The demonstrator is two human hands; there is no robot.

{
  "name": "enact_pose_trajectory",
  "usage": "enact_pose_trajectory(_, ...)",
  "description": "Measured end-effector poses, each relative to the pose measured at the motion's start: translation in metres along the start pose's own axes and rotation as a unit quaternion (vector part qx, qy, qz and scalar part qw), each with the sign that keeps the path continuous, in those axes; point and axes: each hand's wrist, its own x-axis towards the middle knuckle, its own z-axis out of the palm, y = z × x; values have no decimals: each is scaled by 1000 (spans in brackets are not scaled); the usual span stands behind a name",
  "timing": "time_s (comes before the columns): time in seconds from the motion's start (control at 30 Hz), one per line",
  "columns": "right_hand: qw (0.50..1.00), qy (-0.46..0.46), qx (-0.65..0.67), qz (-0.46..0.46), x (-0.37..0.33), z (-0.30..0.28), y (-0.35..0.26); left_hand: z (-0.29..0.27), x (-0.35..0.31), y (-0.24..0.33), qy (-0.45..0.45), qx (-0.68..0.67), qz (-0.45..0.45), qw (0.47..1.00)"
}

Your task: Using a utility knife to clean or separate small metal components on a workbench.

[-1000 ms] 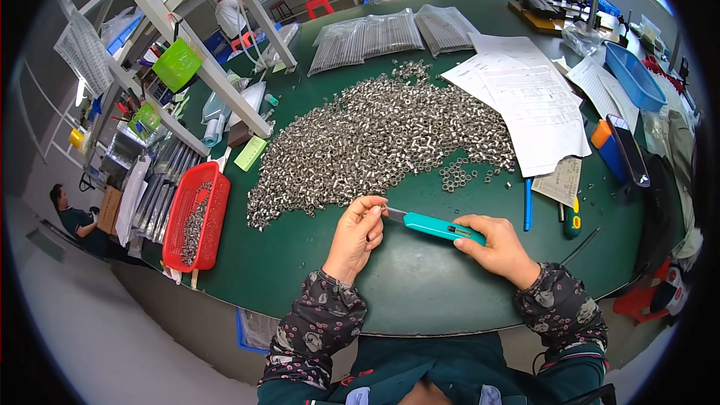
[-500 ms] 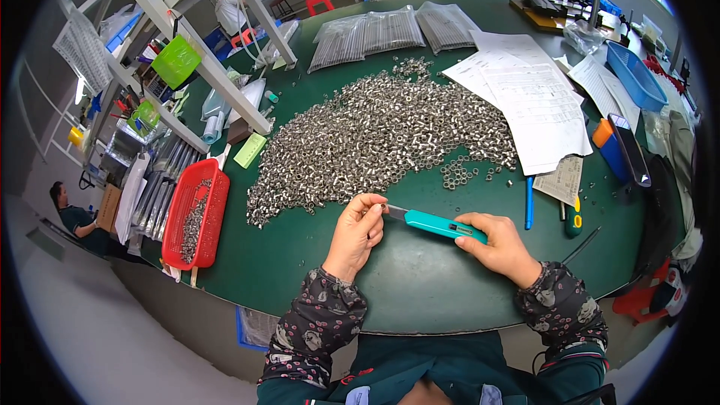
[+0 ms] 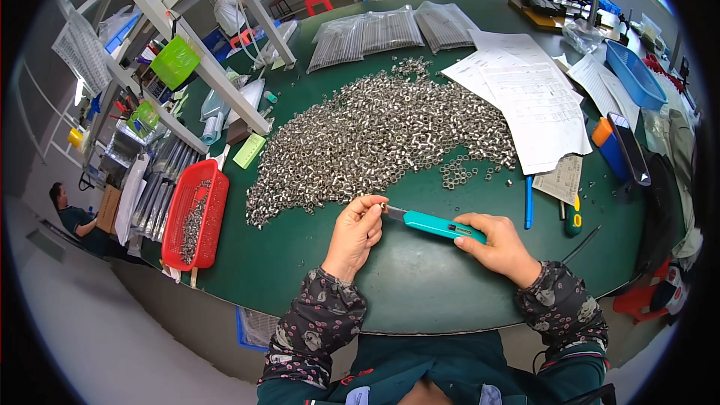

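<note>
**Right hand (image 3: pixel 496 244) steadying a knife (image 3: pixel 444 228), left hand (image 3: pixel 351 231) pinching a ring (image 3: pixel 383 208)**

The green table (image 3: pixel 405 304) is filling most of the view, its near edge running along the person's front. Across its middle a broad heap (image 3: pixel 382 139) of small metal rings is spreading, with a few loose ones lying just off its lower right side. White papers (image 3: pixel 534 109) are lying at the heap's right edge, and clear bags (image 3: pixel 366 37) of thin grey tubes are resting behind it. At the table's left edge a red basket (image 3: pixel 215 229) is holding more small metal pieces; a blue tray (image 3: pixel 636 81) is sitting at the far right.

Both hands are meeting over the bare table in front of the heap. The right fingers are clamping the rear of the teal knife — thumb on the near side — and its handle is sloping up toward the left.

Nearer the right edge a phone (image 3: pixel 628 151) is leaning on a blue-and-orange thing (image 3: pixel 607 151), while a blue pen (image 3: pixel 529 204) is lying below the papers.

The short blade (image 3: pixel 394 214) is pointing at the ring, which the left thumb and forefinger are pressing between them — whether steel is touching ring, I cannot tell.
</note>
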Motion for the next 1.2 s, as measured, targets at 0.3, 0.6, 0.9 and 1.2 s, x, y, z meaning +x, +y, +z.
enact_pose_trajectory(0.3, 999, -33, 34, 27, 0, -2, 3, 0, 0, -3, -11, 51, 14, 999)
enact_pose_trajectory(0.6, 992, 97, -72, -45, -2, 0, -4, 0, -1, 0, 25, -22, -17, 999)
enact_pose_trajectory(0.9, 997, 61, -40, -14, -2, 2, 2, -1, -1, 1, 19, -16, -4, 1000)
enact_pose_trajectory(1.2, 999, 28, -43, -13, -2, 0, 0, 1, 0, 0, 25, 6, -1, 1000)
